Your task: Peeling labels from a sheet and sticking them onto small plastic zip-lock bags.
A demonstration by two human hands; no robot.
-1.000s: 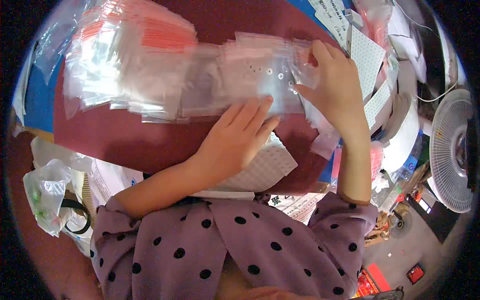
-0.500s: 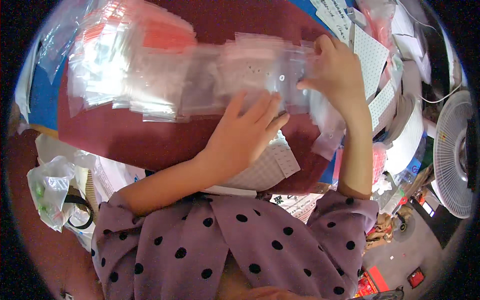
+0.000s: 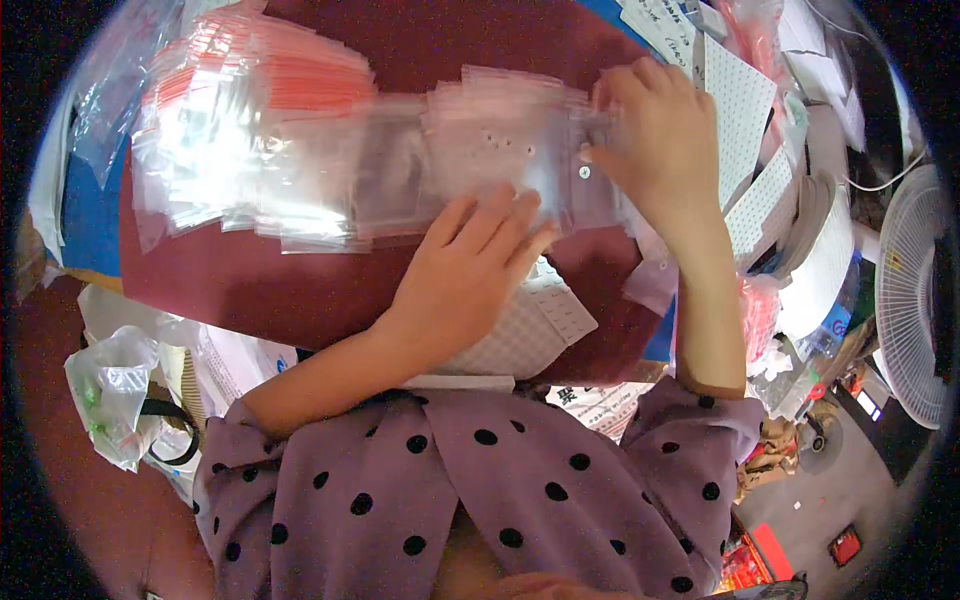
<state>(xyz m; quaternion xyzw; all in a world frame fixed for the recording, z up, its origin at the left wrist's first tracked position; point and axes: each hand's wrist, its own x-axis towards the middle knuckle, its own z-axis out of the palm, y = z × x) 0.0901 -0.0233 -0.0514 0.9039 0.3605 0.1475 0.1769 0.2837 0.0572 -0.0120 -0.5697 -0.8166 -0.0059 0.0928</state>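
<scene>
Clear plastic zip bags overlap in a long row (image 3: 395,175) on a dark red tabletop (image 3: 240,285). My left hand (image 3: 470,265) lies across the row's lower edge, its fingers spread and its fingertips on the bags. Over the row's right end my right hand (image 3: 655,145) arches with the thumb apart from the bent fingers; part of the bags is hidden beneath it. Close to that thumb sits a small white round piece (image 3: 584,172). A few more tiny round pieces (image 3: 508,143) lie on the bags left of it.
A thick fan of red-edged zip bags (image 3: 250,110) covers the left side. White dotted sheets (image 3: 555,305) lie under my left hand, with more dotted sheets (image 3: 738,100) at the right. Beyond them are white rolls (image 3: 820,250) and a fan (image 3: 915,300). A plastic sack (image 3: 110,385) is at lower left.
My right hand has shifted slightly left and up over the bags. My left hand has moved a little left and down. A white round piece now shows beside my right thumb.
</scene>
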